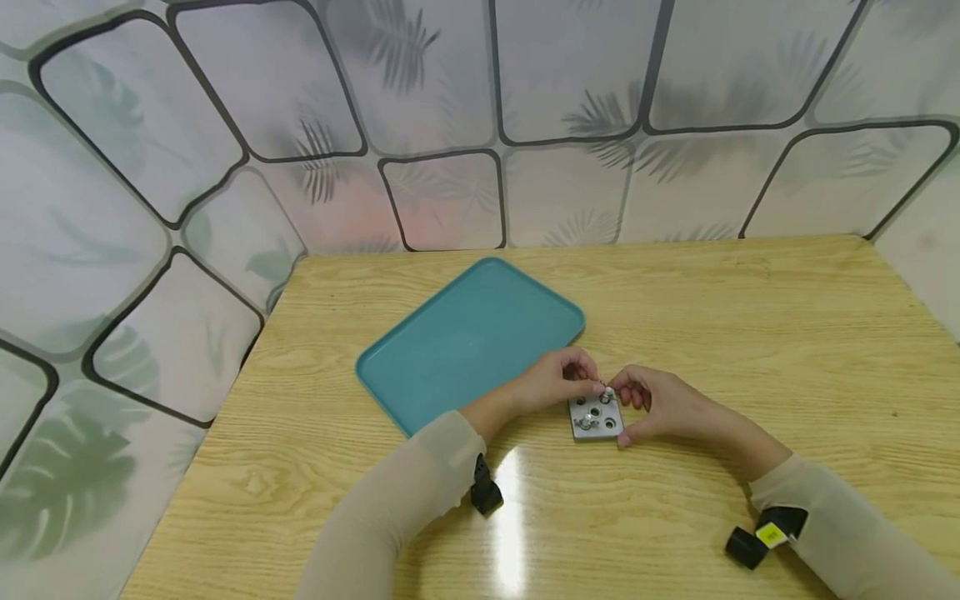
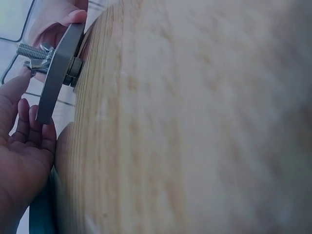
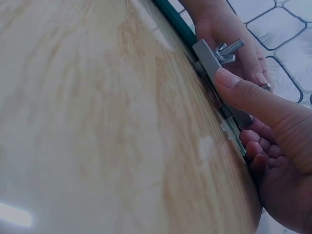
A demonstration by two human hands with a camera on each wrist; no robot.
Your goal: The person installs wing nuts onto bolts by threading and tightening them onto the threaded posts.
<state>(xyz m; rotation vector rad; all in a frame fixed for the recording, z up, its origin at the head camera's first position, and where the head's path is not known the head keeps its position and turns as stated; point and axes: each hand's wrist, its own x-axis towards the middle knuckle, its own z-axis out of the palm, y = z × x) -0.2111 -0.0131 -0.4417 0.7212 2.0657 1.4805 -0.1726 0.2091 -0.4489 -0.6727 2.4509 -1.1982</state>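
Note:
A small square metal plate (image 1: 597, 417) with round holes is held just above the wooden table, slightly tilted in the wrist views. Two bolts pass through it at opposite corners, each carrying a wing nut. My left hand (image 1: 551, 383) pinches the wing nut (image 1: 607, 396) at the far right corner with thumb and fingertips. The near-left wing nut (image 1: 587, 422) is untouched; its bolt (image 3: 235, 46) stands out past it. With thumb on the near right corner and fingers at the far side, my right hand (image 1: 667, 406) grips the plate. Bolt heads (image 2: 73, 71) show under the plate.
A teal rectangular tray (image 1: 468, 337) lies on the table (image 1: 787, 333) behind and left of the hands, its near right edge close to my left wrist. A patterned wall covering (image 1: 442, 200) rises beyond the table's back edge.

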